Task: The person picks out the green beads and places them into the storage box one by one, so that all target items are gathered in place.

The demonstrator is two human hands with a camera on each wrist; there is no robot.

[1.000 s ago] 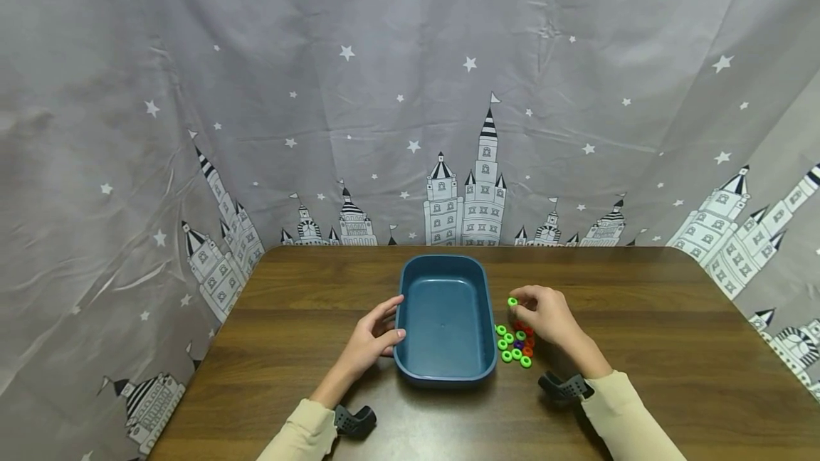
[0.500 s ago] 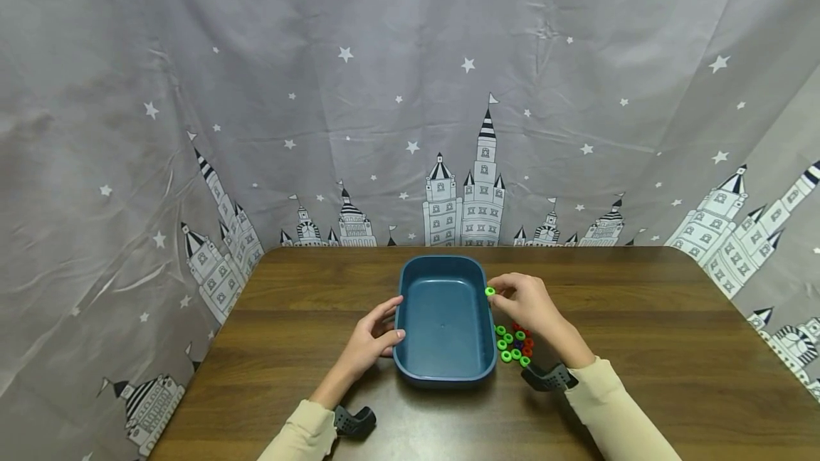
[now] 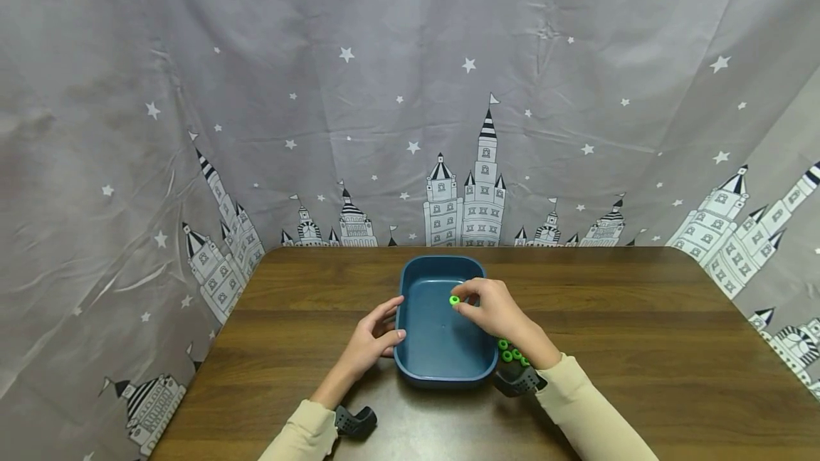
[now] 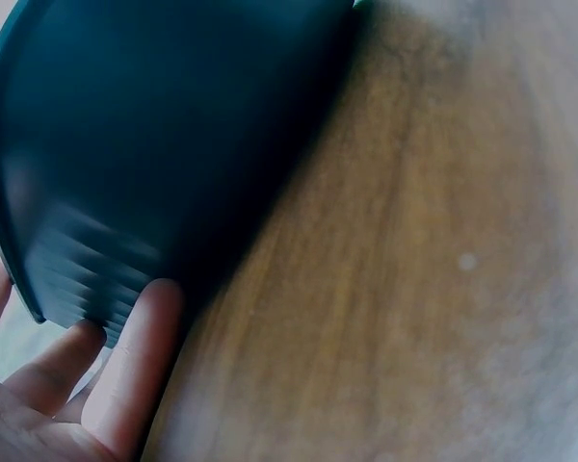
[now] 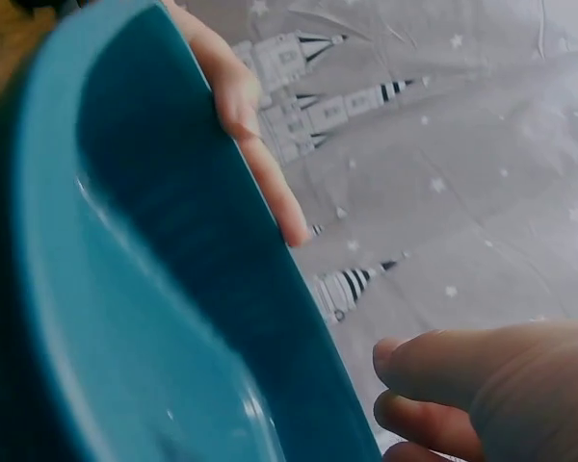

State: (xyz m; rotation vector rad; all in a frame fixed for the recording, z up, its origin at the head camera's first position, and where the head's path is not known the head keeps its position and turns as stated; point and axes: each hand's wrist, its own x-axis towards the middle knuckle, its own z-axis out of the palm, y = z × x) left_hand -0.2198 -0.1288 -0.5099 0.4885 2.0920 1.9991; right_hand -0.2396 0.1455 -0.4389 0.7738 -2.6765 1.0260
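Wooden bench (image 3: 640, 347), right hand (image 3: 493, 313) pinching green ring (image 3: 454, 299) over blue tray (image 3: 410, 365), left hand (image 3: 370, 338) relaxed, fingers touching tray's outer wall

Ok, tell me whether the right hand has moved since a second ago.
Yes. The right hand went left from beside the blue tray to over it, pinching a green ring.

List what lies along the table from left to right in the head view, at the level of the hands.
Left hand on the outer wall of the blue tray → green ring pinched over the tray → right hand → bare wooden table.
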